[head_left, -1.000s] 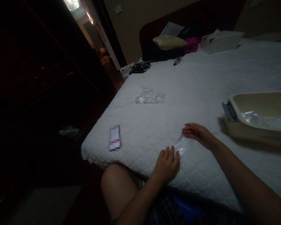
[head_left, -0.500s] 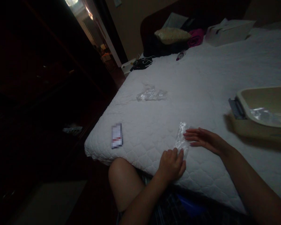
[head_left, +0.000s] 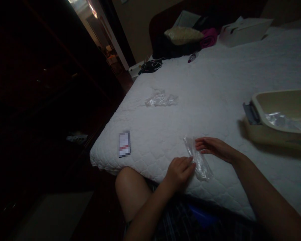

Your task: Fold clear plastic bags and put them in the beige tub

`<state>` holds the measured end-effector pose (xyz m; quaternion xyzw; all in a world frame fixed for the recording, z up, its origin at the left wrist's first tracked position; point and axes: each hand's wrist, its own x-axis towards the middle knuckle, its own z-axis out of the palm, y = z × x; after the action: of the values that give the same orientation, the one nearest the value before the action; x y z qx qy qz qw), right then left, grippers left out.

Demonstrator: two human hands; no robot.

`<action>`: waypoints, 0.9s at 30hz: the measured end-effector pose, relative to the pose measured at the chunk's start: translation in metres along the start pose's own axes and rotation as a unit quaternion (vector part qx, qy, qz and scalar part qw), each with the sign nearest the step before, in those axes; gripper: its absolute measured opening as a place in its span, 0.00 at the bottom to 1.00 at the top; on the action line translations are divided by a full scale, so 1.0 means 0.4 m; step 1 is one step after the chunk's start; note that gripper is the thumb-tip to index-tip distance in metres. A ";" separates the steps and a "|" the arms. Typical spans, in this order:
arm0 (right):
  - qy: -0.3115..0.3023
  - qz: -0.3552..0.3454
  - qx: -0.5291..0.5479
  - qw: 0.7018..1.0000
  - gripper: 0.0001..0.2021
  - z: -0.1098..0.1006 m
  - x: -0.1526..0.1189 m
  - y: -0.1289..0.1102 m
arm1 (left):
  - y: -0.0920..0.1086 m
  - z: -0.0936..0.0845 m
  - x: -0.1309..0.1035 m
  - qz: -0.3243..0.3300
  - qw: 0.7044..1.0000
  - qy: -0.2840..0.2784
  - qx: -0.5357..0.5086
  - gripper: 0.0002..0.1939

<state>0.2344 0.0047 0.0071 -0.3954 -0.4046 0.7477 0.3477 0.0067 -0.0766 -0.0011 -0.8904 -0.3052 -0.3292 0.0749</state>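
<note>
A clear plastic bag [head_left: 202,167] lies crumpled lengthwise on the white quilted mattress cover [head_left: 225,194], in front of my knee. The fingers of my left hand [head_left: 182,170] are closed at the bag's left edge, pinching the film near its middle. My right hand [head_left: 214,147] reaches in from the right, fingers together and stretched out, with the tips at the bag's upper right side. Its palm holds nothing.
A cream plastic bin [head_left: 271,137] with a grey handle stands at right, clear plastic inside. Another clear plastic bag [head_left: 162,99] lies farther up the bed. A blurred-out phone-like object [head_left: 124,144] is at left. A pillow [head_left: 184,35] and white box [head_left: 245,31] are at the back.
The plastic bag has turned and spread, its lower end now reaching farther toward the right front. My left hand has shifted slightly left; my right hand stays beside the bag.
</note>
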 end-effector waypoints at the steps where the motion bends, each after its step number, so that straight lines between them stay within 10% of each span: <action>1: 0.008 -0.007 -0.005 1.000 0.16 0.006 -0.001 0.001 | -0.012 0.002 0.004 -0.007 1.000 0.003 0.006 0.11; 9: 0.182 -0.151 -0.123 0.964 0.14 0.046 -0.036 0.040 | -0.039 0.039 0.004 -0.045 0.998 -0.044 -0.016 0.11; 14: 0.356 -0.364 -0.374 0.775 0.06 0.042 -0.067 0.059 | -0.036 0.035 0.000 -0.051 0.998 -0.030 -0.019 0.13; 24: 0.083 -0.498 -0.648 0.570 0.13 0.027 -0.099 0.096 | -0.038 0.040 -0.006 -0.059 0.998 -0.024 -0.023 0.12; 27: 0.042 -0.490 -0.670 0.556 0.15 0.026 -0.099 0.105 | -0.039 0.047 -0.009 -0.070 0.996 -0.033 -0.032 0.11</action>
<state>0.2344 -0.0500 -0.0140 -0.2861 -0.9049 -0.0423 0.3123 0.0055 -0.0595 -0.0188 -0.8792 -0.3585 -0.3136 0.0129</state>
